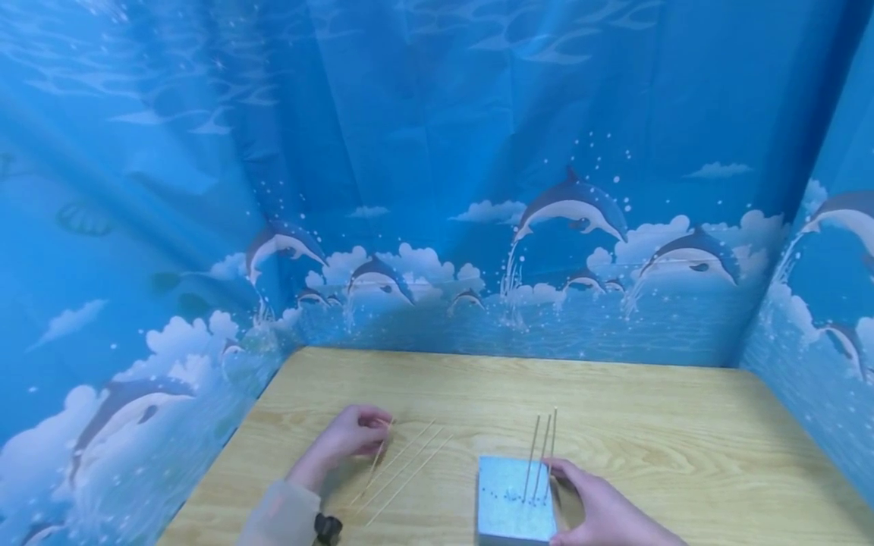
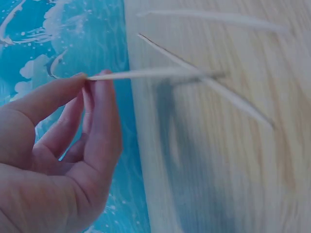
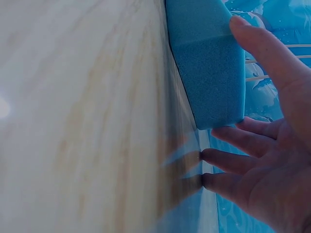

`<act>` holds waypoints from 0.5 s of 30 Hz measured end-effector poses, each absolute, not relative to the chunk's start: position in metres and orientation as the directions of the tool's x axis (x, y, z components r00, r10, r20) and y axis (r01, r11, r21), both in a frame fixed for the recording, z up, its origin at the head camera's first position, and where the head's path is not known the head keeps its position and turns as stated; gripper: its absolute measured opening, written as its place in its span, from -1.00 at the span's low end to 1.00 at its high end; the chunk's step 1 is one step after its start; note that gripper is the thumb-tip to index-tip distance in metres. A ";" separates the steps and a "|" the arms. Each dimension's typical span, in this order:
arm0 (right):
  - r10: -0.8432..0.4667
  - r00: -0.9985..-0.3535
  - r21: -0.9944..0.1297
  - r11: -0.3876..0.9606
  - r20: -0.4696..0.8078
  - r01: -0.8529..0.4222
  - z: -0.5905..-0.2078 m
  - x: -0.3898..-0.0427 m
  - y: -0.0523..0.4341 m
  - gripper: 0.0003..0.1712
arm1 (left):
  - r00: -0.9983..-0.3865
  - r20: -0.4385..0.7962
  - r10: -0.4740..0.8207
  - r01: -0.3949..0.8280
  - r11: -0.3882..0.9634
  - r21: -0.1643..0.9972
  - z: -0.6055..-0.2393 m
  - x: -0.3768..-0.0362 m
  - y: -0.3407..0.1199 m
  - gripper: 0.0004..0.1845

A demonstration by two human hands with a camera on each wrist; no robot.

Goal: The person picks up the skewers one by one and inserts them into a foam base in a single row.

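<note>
My left hand point(image 1: 378, 434) pinches one end of a thin wooden skewer point(image 2: 155, 73) between thumb and fingertips point(image 2: 92, 77), just above the table's left part. Several more skewers point(image 1: 406, 470) lie loose on the wood beside it. A pale blue foam block point(image 1: 512, 508) sits near the front edge with three skewers point(image 1: 542, 455) standing upright in it. My right hand point(image 1: 570, 500) rests against the block's right side. In the right wrist view its thumb point(image 3: 262, 53) and straight fingers point(image 3: 233, 160) touch the foam block point(image 3: 209, 63).
The wooden table point(image 1: 683, 440) is walled on three sides by a blue dolphin-print curtain point(image 1: 437, 227). A dark strap point(image 1: 328, 527) sits at my left wrist. Bare wood stretches behind and to the right of the block.
</note>
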State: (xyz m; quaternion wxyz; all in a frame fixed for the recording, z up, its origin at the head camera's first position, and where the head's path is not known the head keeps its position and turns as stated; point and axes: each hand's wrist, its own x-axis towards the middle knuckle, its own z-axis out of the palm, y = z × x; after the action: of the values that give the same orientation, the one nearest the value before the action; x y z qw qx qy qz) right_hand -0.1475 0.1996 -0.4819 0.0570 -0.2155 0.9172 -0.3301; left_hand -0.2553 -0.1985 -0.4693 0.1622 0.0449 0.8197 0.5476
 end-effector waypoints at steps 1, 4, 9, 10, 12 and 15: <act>-0.431 -0.902 -0.636 0.688 0.029 -0.349 -0.481 -0.147 0.200 0.25 | -0.943 -0.204 0.262 -0.093 0.380 0.920 -0.468 -0.255 -0.196 -0.63; -0.424 -0.906 -0.656 0.684 -0.002 -0.319 -0.480 -0.147 0.203 0.25 | -0.936 -0.172 0.306 -0.071 0.315 0.946 -0.465 -0.251 -0.186 -0.60; -0.416 -0.906 -0.703 0.667 -0.078 -0.246 -0.480 -0.149 0.201 0.22 | -0.928 -0.150 0.342 -0.080 0.211 0.974 -0.459 -0.242 -0.170 -0.59; -0.413 -0.906 -0.713 0.663 -0.095 -0.227 -0.481 -0.149 0.200 0.21 | -0.927 -0.142 0.346 -0.077 0.195 0.978 -0.457 -0.240 -0.167 -0.59; -0.408 -0.905 -0.721 0.662 -0.116 -0.206 -0.481 -0.150 0.198 0.19 | -0.928 -0.117 0.354 -0.062 0.162 0.985 -0.450 -0.236 -0.161 -0.60; -0.398 -0.909 -0.717 0.669 -0.121 -0.198 -0.480 -0.150 0.198 0.20 | -0.923 -0.065 0.379 -0.023 0.114 0.993 -0.440 -0.231 -0.148 -0.61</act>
State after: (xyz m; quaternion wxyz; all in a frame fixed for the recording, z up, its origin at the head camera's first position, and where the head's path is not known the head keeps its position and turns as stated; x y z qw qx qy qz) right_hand -0.1504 0.1975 -0.4800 0.1349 -0.1649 0.9035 -0.3719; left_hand -0.2307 -0.1479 -0.4398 0.1536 0.1221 0.7304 0.6542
